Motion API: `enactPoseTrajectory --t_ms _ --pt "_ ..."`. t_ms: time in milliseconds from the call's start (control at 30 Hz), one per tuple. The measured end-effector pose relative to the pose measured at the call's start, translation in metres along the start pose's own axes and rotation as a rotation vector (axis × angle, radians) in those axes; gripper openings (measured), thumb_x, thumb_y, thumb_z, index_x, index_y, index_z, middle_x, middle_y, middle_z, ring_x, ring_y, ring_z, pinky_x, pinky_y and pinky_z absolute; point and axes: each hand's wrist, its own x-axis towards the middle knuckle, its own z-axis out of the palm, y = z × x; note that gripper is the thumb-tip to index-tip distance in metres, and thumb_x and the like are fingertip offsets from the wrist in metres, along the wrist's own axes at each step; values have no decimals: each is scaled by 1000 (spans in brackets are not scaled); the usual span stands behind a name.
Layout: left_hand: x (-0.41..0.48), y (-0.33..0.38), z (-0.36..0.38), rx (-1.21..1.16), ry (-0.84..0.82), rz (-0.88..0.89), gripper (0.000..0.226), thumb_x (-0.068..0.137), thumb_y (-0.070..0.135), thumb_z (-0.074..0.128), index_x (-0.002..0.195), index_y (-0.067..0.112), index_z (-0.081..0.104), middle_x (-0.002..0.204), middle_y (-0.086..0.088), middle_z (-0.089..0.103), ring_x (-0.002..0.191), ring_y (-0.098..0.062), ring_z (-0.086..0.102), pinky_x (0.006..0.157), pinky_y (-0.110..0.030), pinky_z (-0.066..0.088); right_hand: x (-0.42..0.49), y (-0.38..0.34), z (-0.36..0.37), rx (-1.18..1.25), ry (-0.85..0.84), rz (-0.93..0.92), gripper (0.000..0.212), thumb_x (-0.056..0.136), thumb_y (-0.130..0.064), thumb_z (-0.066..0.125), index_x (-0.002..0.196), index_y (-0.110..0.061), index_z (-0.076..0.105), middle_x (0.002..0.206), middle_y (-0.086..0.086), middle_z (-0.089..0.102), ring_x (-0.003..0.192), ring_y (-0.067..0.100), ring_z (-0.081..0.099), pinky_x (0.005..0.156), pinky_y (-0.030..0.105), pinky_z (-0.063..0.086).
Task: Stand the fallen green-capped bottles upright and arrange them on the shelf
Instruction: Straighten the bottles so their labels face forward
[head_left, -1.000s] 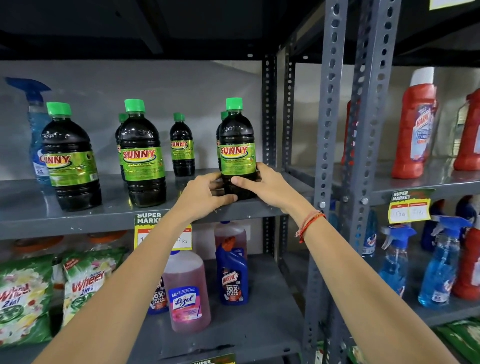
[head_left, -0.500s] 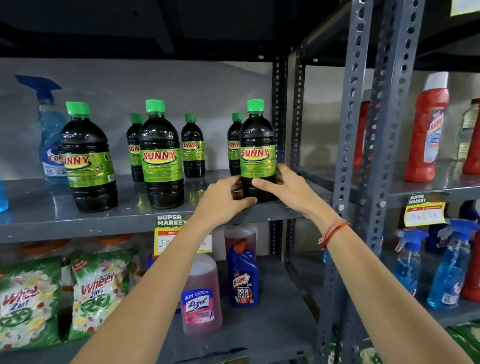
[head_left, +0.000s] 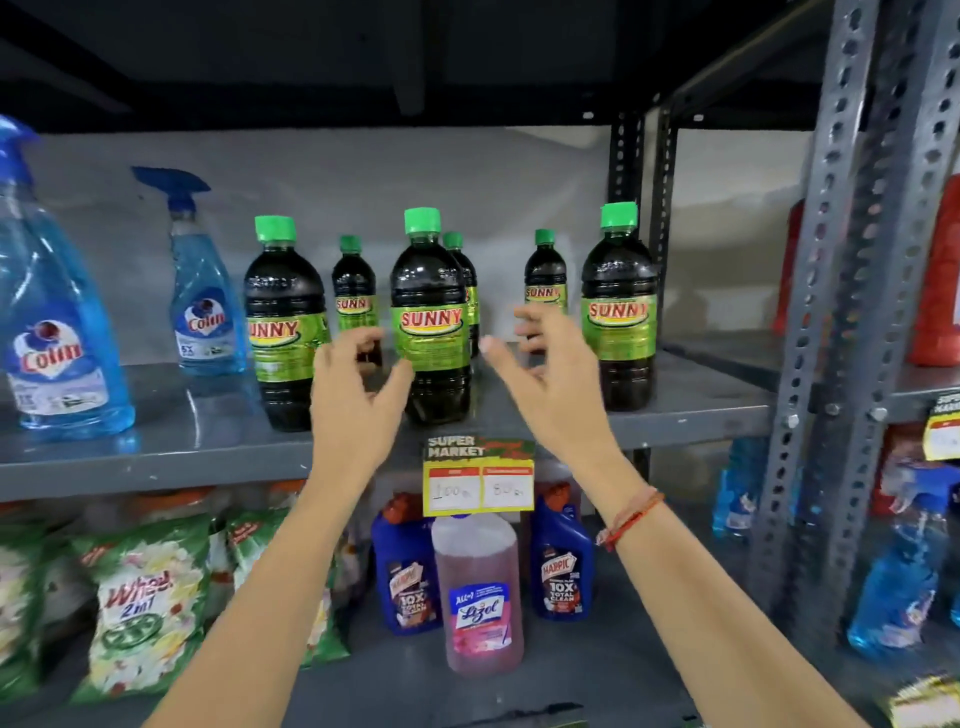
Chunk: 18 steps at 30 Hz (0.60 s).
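Several dark green-capped Sunny bottles stand upright on the grey middle shelf. Three large ones are in front: a left bottle, a middle bottle and a right bottle. Three smaller ones stand behind: one at the left, one half hidden behind the middle bottle, one at the right. My left hand is open just left of the middle bottle. My right hand is open between the middle and right bottles. Neither hand holds anything.
Two blue Colin spray bottles stand at the shelf's left. A price tag hangs from the shelf edge. Below are Wheel bags, Harpic bottles and a pink Lizol bottle. Grey perforated uprights and red bottles stand right.
Both hands have let go of the right front bottle and moved left, fingers spread, to either side of the middle bottle. The camera view has shifted left.
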Motion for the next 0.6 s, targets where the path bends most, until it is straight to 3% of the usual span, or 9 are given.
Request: enactPoseTrajectory --t_ms 67,167,333,400,500,600 --pt "7 -10 -4 15 -293 -71 54 85 17 63 134 11 41 132 -7 49 114 -20 51 97 -39 43 2 2 18 43 -221 153 67 86 -43 65 141 -17 37 138 6 48 123 19 48 98 34 43" --pt "12 -17 -9 50 -509 -54 70 82 21 66 142 22 29 126 3 53 107 -12 52 88 -25 38 7 7 30 79 -392 271 84 84 -46 66 150 -20 22 149 7 42 131 22 45 106 40 41" --pt "10 -12 -2 -44 -538 13 69 80 16 71 138 26 35 112 12 56 100 -6 55 85 -18 39 12 14 18 68 -482 283 74 89 -43 61 150 -23 25 131 5 61 118 22 58 104 39 43" --pt "14 -9 4 -96 -551 30 69 80 15 72 137 28 37 111 10 58 101 -5 58 83 -13 41 14 17 13 60 -462 285 72 90 -42 61 150 -24 25 132 5 60 118 22 57 106 42 42" --pt "15 -8 17 -141 -564 40 69 78 13 73 136 29 39 117 3 63 107 -8 60 91 -18 44 19 24 1 61 -464 298 70 90 -42 60 149 -28 25 138 1 56 121 22 55 108 46 39" --pt "11 -9 18 -149 -522 35 74 77 13 74 139 27 36 116 5 62 106 -9 60 83 -6 45 18 25 0 73 -500 318 73 89 -44 60 150 -29 21 142 1 53 126 20 52 109 46 38"
